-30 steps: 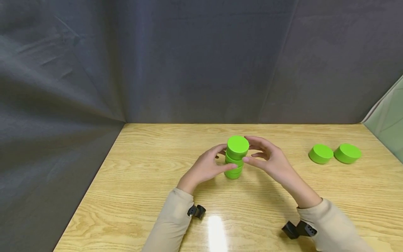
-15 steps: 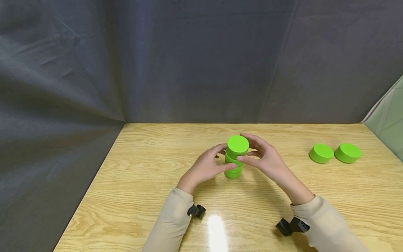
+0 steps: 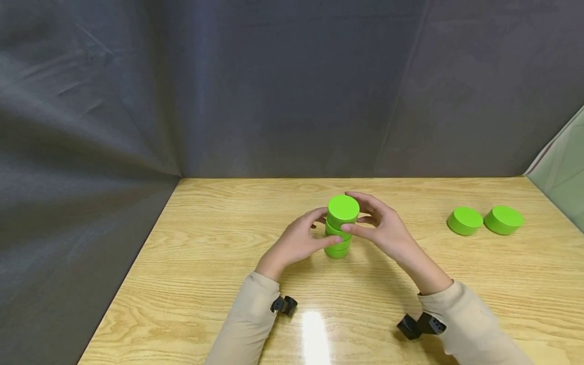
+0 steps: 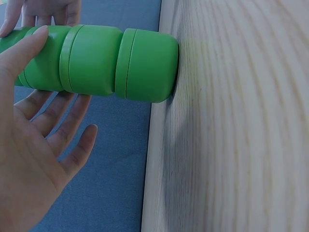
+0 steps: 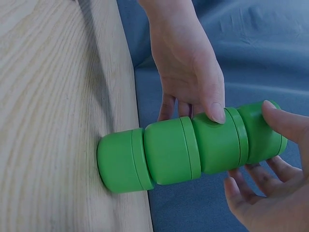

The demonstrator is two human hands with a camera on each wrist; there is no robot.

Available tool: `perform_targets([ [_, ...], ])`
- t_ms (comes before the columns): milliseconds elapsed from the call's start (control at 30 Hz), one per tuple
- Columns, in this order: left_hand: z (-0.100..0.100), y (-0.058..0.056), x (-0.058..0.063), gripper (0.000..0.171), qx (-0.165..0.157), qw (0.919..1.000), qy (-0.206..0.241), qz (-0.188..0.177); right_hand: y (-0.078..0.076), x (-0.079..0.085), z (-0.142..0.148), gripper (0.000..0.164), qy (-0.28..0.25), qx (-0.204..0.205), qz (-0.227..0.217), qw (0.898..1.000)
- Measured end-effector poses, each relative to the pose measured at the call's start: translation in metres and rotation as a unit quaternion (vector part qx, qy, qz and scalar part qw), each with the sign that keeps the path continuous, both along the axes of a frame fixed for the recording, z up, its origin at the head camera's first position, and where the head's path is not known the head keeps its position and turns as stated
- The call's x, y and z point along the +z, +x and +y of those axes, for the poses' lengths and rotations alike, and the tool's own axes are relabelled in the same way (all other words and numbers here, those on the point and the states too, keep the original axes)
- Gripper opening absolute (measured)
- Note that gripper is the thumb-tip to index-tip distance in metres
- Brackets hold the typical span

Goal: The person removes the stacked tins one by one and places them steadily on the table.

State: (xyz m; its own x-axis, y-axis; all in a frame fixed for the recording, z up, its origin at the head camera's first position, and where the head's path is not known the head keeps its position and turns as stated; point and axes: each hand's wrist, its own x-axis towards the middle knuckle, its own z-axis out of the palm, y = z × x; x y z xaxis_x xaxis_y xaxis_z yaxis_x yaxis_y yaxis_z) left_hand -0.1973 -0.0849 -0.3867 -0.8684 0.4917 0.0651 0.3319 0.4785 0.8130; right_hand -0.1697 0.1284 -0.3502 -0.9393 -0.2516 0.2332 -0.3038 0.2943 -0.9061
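Note:
A tower of several green lidded round containers stands on the table. Its lowest container [image 5: 123, 162] touches the wood, and the tower leans slightly. My left hand [image 3: 294, 242] grips the container second from the top [image 5: 217, 145], its thumb in front and its fingers behind. My right hand [image 3: 392, 232] holds the top container [image 3: 343, 209] between thumb and fingers. In the left wrist view the lower containers [image 4: 94, 60] show below my left thumb, while the top one is partly cut off by the frame.
Two more green containers, a nearer-left one [image 3: 465, 221] and one beside it [image 3: 504, 220], sit at the right of the wooden table [image 3: 219, 218]. A dark cloth [image 3: 292, 91] hangs behind the table and along its left side.
My right hand has shifted a little left, bringing its thumb and fingers closer around the top container. The left hand and the tower look almost unchanged.

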Motion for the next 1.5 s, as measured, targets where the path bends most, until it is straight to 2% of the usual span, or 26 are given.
perform_targets([
  [633,-0.001,0.001,-0.001,0.067,0.005,1.0,-0.007,0.002,0.008,0.003,0.003,0.062,-0.009,-0.015,0.019,1.0],
  [900,0.0,0.001,0.0,0.067,0.009,0.9999,-0.01,0.005,0.011,0.006,0.012,0.06,-0.026,-0.024,0.028,0.999],
  [1167,0.001,0.0,-0.001,0.066,0.009,0.9999,-0.005,0.002,0.014,0.01,0.021,0.061,-0.016,-0.039,0.03,0.999],
  [1500,0.002,0.0,0.0,0.066,0.01,0.9999,-0.006,0.002,0.014,0.007,0.033,0.059,-0.023,-0.045,0.025,0.998],
])
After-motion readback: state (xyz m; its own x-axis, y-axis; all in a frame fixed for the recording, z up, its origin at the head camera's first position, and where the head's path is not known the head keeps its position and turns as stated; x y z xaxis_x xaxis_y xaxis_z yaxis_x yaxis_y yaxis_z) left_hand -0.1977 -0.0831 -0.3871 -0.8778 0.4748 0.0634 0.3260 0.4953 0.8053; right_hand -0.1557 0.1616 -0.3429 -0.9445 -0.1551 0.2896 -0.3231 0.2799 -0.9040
